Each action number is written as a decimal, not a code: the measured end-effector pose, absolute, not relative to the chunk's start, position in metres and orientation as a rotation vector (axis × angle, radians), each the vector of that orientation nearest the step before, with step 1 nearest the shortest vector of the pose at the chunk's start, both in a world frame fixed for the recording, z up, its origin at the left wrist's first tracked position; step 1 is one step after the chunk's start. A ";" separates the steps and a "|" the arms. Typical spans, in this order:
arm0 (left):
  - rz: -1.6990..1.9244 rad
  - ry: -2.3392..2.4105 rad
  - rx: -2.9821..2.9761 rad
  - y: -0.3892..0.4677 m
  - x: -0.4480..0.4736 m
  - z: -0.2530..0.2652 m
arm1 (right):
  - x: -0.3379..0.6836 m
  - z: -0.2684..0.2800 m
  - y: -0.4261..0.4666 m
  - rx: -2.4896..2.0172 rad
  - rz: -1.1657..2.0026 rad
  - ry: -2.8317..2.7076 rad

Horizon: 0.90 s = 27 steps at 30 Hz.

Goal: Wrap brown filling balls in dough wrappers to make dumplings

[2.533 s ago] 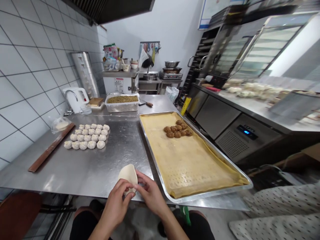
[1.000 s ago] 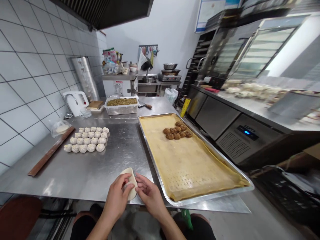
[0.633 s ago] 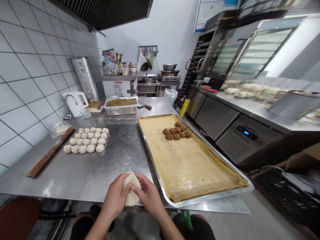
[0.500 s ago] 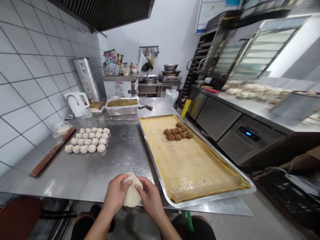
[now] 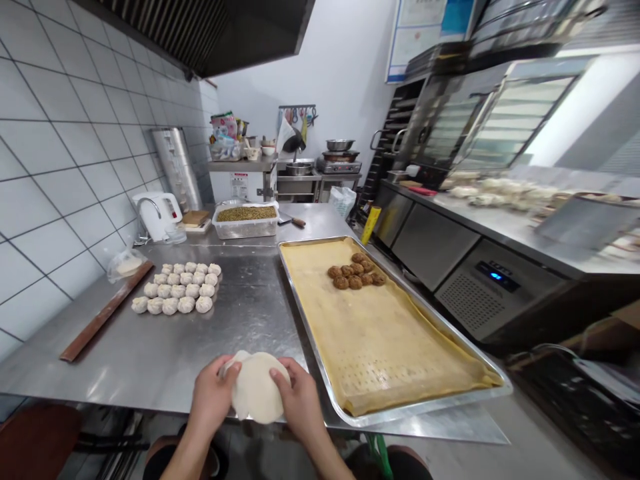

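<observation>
Pale, thin round dough wrappers (image 5: 260, 390) hang between my two hands at the table's front edge; at least two overlap. My left hand (image 5: 213, 390) pinches their left side, thumb in front and fingers behind. The right edge is gripped the same way by my right hand (image 5: 299, 390). Rows of pale dough balls (image 5: 177, 290) sit on the steel table to the left. On the right, brown filling balls (image 5: 355, 272) lie in a cluster on the cloth-lined metal tray (image 5: 327, 393).
A wooden rod (image 5: 107, 310) lies by the tiled wall near a plastic bag (image 5: 125, 264). Farther back stand a white kettle (image 5: 159, 217), a tub of green-brown filling (image 5: 246, 223) and a dark-handled scraper (image 5: 297, 223). A low counter (image 5: 435, 230) runs along the right.
The wrappers have opened out from a narrow, curved shape to a wider, flatter one, with a second wrapper showing at the left. My left hand has moved leftward. The view has tilted slightly up.
</observation>
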<state>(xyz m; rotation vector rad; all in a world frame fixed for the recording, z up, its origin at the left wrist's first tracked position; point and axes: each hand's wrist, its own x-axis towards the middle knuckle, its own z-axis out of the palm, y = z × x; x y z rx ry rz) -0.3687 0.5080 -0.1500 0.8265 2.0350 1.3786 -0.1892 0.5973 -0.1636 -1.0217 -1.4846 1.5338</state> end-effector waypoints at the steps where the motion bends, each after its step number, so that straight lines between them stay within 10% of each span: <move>1: 1.430 2.060 0.751 0.504 -0.376 -0.153 | -0.194 -0.166 0.603 -1.048 1.505 -1.442; 12: 1.545 2.008 0.754 0.478 -0.372 -0.134 | -0.220 -0.147 0.605 -1.009 1.173 -1.529; 20: 1.287 1.786 1.158 0.474 -0.333 -0.109 | -0.193 -0.153 0.574 -0.986 1.840 -1.429; 27: 1.232 1.785 1.014 0.482 -0.330 -0.137 | -0.193 -0.142 0.608 -1.030 1.282 -1.801</move>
